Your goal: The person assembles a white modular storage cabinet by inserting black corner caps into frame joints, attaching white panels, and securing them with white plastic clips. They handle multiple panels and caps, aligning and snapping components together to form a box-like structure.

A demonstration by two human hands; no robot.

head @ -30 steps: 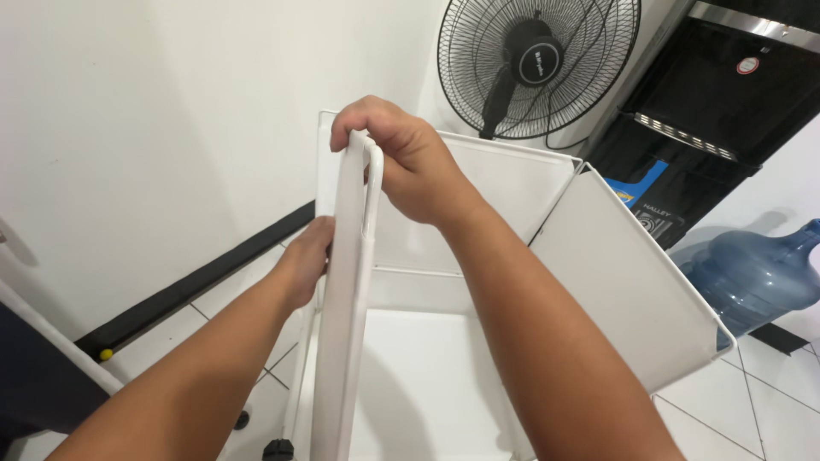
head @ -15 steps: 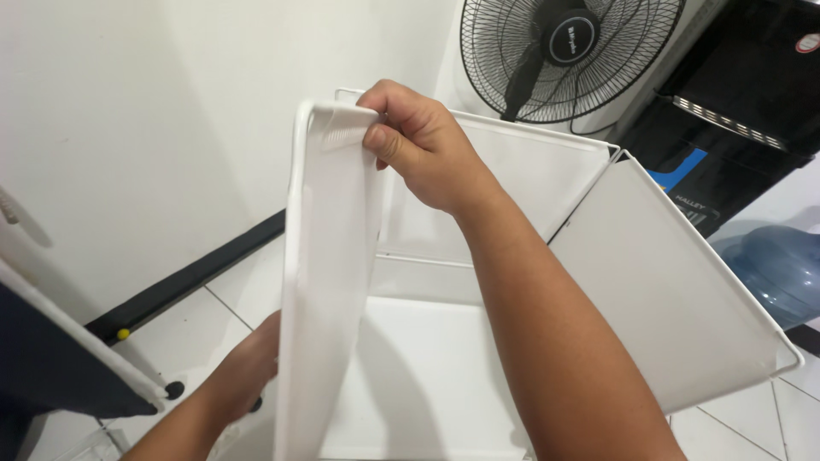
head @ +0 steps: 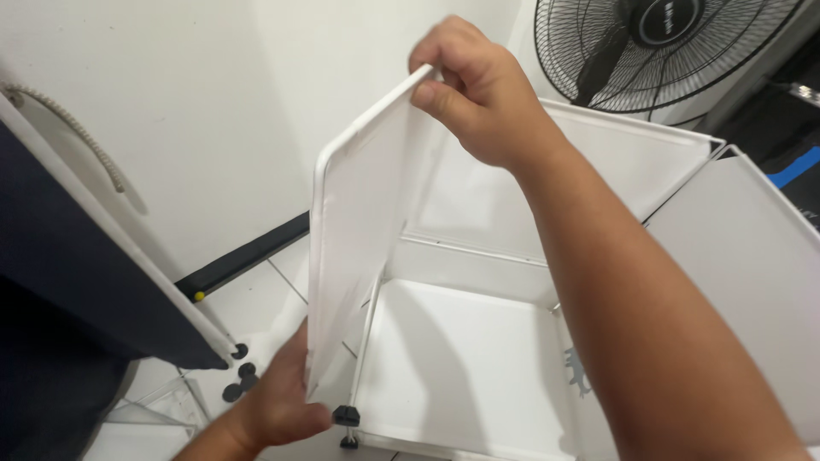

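I hold a flat white panel [head: 354, 230] with a rounded white rim, standing tilted on its edge. My right hand [head: 478, 90] grips its top corner from above. Low down, my left hand [head: 278, 405] holds the panel's bottom edge. The panel stands at the left side of a white cube frame [head: 461, 376], whose floor panel and back panel [head: 615, 162] are in place. A small black corner connector [head: 346, 417] sits at the frame's near left corner, just right of my left hand.
A loose white side panel [head: 743, 282] leans out at the right. A dark blue panel with a white rim [head: 77, 282] stands at the left, with small black connectors [head: 237, 371] on the tiled floor beside it. A black fan [head: 658, 47] stands behind, by the white wall.
The panel has swung from edge-on to face me more broadly. My left hand slid down from its middle to its bottom edge. My right hand stays on the top corner.
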